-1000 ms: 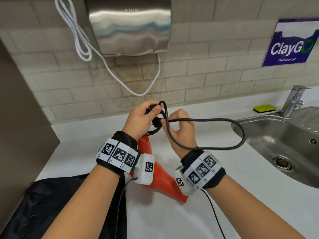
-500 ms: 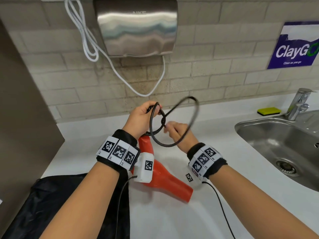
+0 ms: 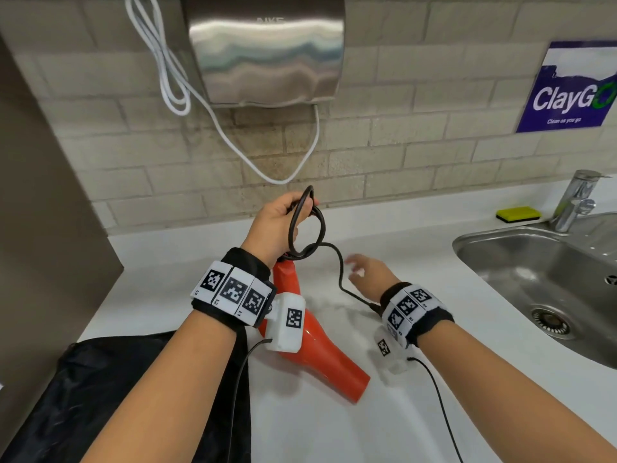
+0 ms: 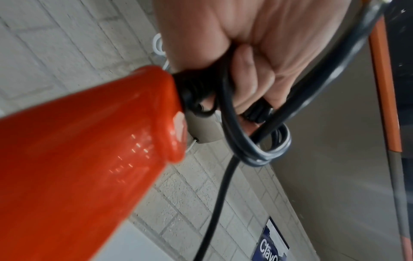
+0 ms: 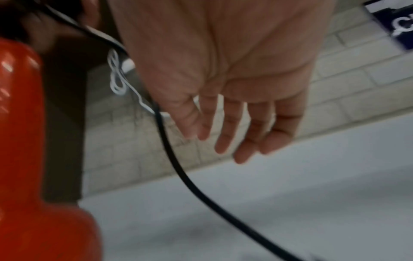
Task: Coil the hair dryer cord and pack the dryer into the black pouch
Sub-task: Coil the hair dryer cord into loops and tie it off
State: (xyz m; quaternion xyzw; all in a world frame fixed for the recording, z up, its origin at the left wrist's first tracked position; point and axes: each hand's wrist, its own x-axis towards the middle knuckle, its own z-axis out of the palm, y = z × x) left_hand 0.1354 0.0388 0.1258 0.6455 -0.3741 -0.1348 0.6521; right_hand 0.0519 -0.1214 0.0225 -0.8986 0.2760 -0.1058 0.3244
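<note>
The orange hair dryer (image 3: 320, 349) hangs over the white counter (image 3: 334, 422), its handle end up under my left hand (image 3: 277, 225). That hand grips the coiled loops of the black cord (image 3: 305, 225) at the handle end; in the left wrist view the fingers (image 4: 250, 79) curl round the cord loops (image 4: 263, 151) beside the dryer (image 4: 78, 167). The cord's loose tail (image 3: 344, 279) runs down to the counter beside my right hand (image 3: 367, 272), which hovers with straight fingers (image 5: 228, 130), holding nothing. The black pouch (image 3: 117, 396) lies at the lower left.
A steel sink (image 3: 551, 279) with a tap (image 3: 574, 198) lies on the right, a yellow sponge (image 3: 519, 213) behind it. A steel hand dryer (image 3: 267, 51) with a white cable (image 3: 167, 71) hangs on the brick wall. A brown panel (image 3: 43, 212) stands at the left.
My right hand has let go of the cord loop and dropped right toward the counter. The loop now lies gathered in my left hand, and the tail hangs loose.
</note>
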